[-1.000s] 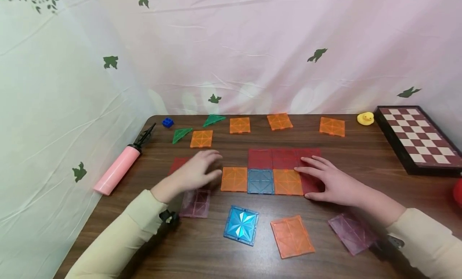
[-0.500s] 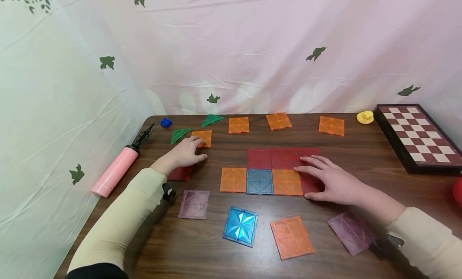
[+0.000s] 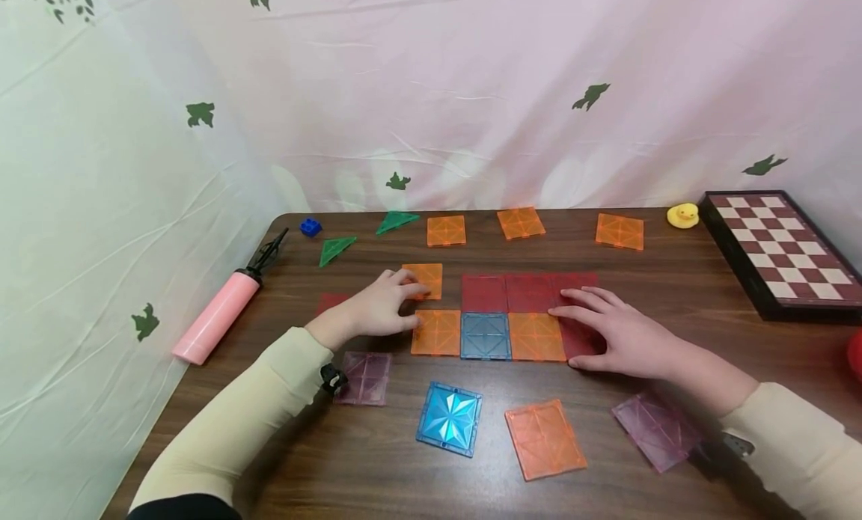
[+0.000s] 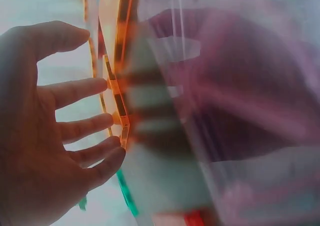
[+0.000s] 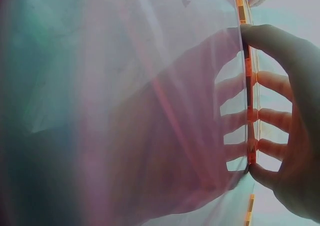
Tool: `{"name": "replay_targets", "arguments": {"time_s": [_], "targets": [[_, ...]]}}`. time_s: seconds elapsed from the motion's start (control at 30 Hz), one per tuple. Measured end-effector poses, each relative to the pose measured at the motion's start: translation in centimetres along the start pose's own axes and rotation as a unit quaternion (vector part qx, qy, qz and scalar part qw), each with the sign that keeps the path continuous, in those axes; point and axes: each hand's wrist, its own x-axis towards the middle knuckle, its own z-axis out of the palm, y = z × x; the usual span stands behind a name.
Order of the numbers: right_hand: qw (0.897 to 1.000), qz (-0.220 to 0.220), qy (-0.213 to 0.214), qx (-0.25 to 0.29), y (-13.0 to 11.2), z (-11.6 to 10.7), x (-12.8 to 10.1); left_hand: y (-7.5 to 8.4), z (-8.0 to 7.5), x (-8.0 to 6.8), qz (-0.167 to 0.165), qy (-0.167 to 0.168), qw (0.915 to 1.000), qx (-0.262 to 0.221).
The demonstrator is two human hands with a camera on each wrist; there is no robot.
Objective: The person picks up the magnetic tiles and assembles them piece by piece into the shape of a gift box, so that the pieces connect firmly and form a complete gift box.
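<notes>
Our left hand [image 3: 377, 310] reaches forward over table, palm down, fingers [image 4: 85, 128] spread and nearly straight, tips pressing forward. Our right hand [image 3: 616, 333] lies flat, palm down, fingers [image 5: 272, 118] spread and pointing left. Both forearms in cream sleeves, angled inward.

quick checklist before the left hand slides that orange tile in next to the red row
1. Left hand on the orange tile: ok, fingertips touch its near-left edge.
2. Slot left of the red row free: ok, bare table shows between tile and row.
3. Right hand steadying the joined tiles: ok, lying flat on the red end.
4. Tile square to the row: cannot tell, looks slightly off.
5. Orange tile below in place: ok, beside the blue tile.
</notes>
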Motion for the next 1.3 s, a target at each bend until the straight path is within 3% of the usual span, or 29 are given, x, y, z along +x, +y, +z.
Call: {"name": "replay_targets", "arguments": {"time_s": [0.27, 0.6, 0.93, 1.13, 1.3], "targets": [[1.0, 0.0, 0.003, -0.005, -0.1, -0.1, 0.0, 2.1, 0.6, 0.2, 0.035, -0.007, 0.9993, 0.004], [1.0, -0.001, 0.006, -0.007, -0.3, -0.5, 0.1, 3.1, 0.7, 0.3, 0.055, 0.005, 0.9984, 0.015], [1.0, -0.001, -0.01, -0.004, -0.3, -1.1, 0.3, 4.4, 1.5, 0.8, 0.07, -0.031, 0.996, 0.046], [0.999, 0.009, -0.019, -0.029, -0.4, -2.5, 2.1, 4.8, 1.8, 0.8, 0.061, -0.034, 0.9964, 0.049], [0.999, 0.027, -0.009, -0.015, 0.4, -3.7, 5.5, 5.0, 2.0, 1.0, 0.067, -0.032, 0.996, 0.051]]}}
